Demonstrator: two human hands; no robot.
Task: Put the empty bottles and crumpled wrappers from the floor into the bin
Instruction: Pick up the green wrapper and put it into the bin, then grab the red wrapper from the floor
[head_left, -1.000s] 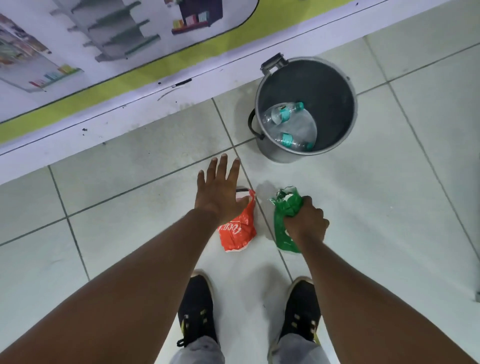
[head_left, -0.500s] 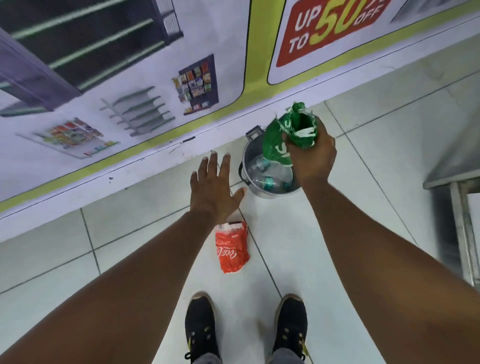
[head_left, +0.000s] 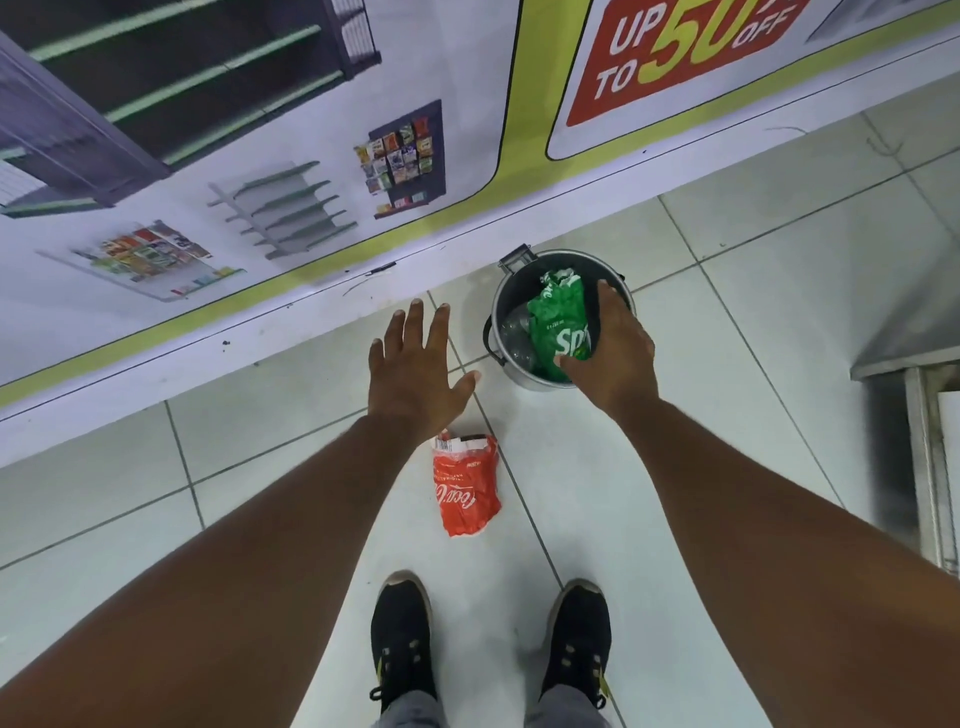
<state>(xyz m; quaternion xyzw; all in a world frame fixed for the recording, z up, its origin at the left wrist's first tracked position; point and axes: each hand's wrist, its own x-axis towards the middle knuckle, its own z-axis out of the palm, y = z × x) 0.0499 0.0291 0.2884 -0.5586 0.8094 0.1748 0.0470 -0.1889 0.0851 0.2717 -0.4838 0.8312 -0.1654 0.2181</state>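
A grey metal bin (head_left: 521, 381) stands on the tiled floor by the wall. A crumpled green wrapper (head_left: 560, 322) lies in its mouth, over a clear empty bottle (head_left: 515, 332). My right hand (head_left: 615, 353) hovers over the bin's right side with fingers spread; the thumb is at the wrapper's lower edge and no finger closes on it. A crumpled red wrapper (head_left: 467, 488) lies on the floor in front of my shoes. Above and left of it my left hand (head_left: 415, 371) is held flat, fingers apart, holding nothing.
A printed banner wall (head_left: 311, 182) runs along the far side, just behind the bin. A metal frame with an upright leg (head_left: 922, 467) stands at the right edge. My two black shoes (head_left: 402, 639) stand near the bottom.
My right hand carried the green wrapper up from the floor to the bin and opened over it; the wrapper now sits in the bin. My left hand lifted away from the red wrapper.
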